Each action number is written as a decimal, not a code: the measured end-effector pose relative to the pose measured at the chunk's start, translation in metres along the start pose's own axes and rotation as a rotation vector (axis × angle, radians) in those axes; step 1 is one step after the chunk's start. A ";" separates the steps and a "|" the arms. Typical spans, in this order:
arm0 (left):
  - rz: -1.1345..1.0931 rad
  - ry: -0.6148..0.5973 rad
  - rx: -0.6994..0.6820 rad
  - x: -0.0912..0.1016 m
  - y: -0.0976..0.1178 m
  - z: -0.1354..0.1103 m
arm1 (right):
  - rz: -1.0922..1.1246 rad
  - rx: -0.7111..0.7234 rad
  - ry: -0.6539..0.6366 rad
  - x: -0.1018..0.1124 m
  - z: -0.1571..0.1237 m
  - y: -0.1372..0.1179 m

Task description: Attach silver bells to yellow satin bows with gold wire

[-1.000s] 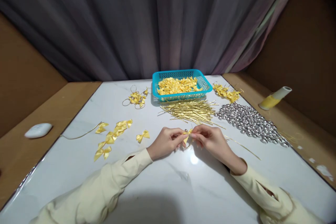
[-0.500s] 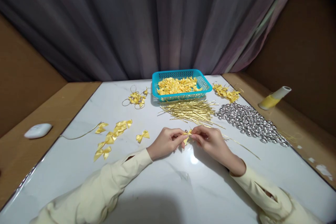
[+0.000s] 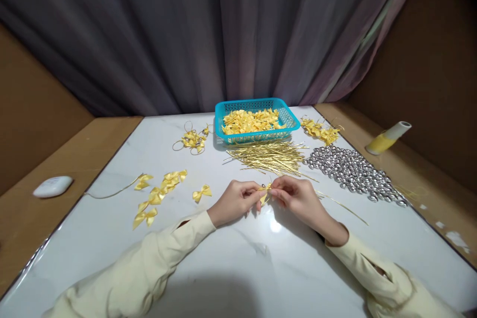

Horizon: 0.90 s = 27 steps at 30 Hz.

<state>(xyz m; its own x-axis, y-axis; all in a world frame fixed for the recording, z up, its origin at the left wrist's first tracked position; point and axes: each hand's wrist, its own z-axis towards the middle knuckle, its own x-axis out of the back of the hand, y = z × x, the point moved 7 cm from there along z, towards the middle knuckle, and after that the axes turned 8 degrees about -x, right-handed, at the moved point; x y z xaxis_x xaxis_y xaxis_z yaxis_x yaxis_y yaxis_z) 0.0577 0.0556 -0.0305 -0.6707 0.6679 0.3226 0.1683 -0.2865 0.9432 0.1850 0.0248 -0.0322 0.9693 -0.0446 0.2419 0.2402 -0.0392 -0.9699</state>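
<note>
Above the middle of the white table, my left hand [image 3: 238, 199] pinches a yellow ribbon bow [image 3: 264, 199] between thumb and fingers. A small silver bead [image 3: 263, 186] shows at the top of that bow. My right hand [image 3: 298, 199] is closed at the bow's right side, its thumb and index finger pressed together; a thin wire end sticks up beside them. Fingers hide most of the bow. A single loose bow [image 3: 201, 193] lies left of my left hand. Just beyond both hands is a pile of gold twist ties [image 3: 272, 157].
A blue basket [image 3: 257, 137] of yellow bows stands at the back. Silver beads [image 3: 354, 174] spread to the right. Bows with wire loops [image 3: 194, 140] lie back left, more [image 3: 322, 132] back right. Several bows [image 3: 158, 195] lie left. A yellow-white cone [image 3: 387, 139] stands right.
My right hand has shifted very slightly up and to the left at the bow. My left hand keeps its pinch, and the things on the table lie as before.
</note>
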 end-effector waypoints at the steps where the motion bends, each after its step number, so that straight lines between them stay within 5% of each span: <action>1: -0.019 0.005 0.010 0.000 0.000 0.000 | 0.050 -0.023 -0.003 0.001 0.001 0.000; 10: -0.149 0.066 0.052 0.007 0.000 0.004 | 0.422 -0.073 -0.026 0.014 -0.002 -0.012; 14: -0.154 0.068 0.052 0.008 -0.002 0.003 | 0.453 -0.089 -0.098 0.008 -0.002 -0.010; 27: -0.006 0.031 0.019 0.001 0.003 0.001 | 0.581 -0.125 0.010 0.026 0.003 -0.010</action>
<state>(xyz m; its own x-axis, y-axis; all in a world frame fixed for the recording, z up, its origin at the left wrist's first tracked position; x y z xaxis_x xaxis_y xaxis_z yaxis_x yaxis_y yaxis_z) 0.0584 0.0559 -0.0271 -0.6935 0.6481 0.3147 0.1778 -0.2693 0.9465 0.2079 0.0270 -0.0163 0.9396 -0.1032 -0.3264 -0.3378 -0.1233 -0.9331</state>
